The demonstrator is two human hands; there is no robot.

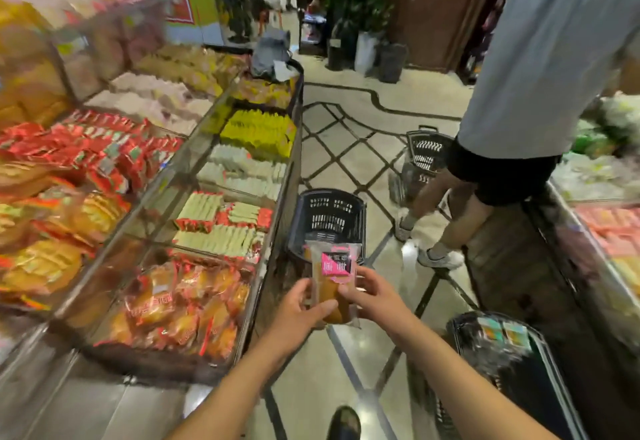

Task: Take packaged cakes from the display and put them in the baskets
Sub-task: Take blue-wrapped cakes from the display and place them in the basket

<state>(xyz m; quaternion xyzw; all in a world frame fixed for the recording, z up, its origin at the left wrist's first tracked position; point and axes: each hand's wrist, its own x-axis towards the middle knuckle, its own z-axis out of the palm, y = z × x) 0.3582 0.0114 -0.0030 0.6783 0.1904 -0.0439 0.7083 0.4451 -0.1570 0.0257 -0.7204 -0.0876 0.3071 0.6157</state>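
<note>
- both arms reach forward over the aisle; the left hand (298, 308) and the right hand (372, 296) are close together, each pinching one side of a packaged cake (334, 277) with a pink label.
- just beyond it a black basket (329, 211) stands on the floor; contents unclear.
- a second basket (554, 367), lower right, holds wrapped packs (504, 334).
- the display (162, 194), on the left, has its nearest compartment full of wrapped cakes (180, 311).

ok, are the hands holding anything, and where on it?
One packaged cake, held by both hands at its lower half: left hand on the left edge, right hand on the right edge. The pink-labelled top is free.
</note>
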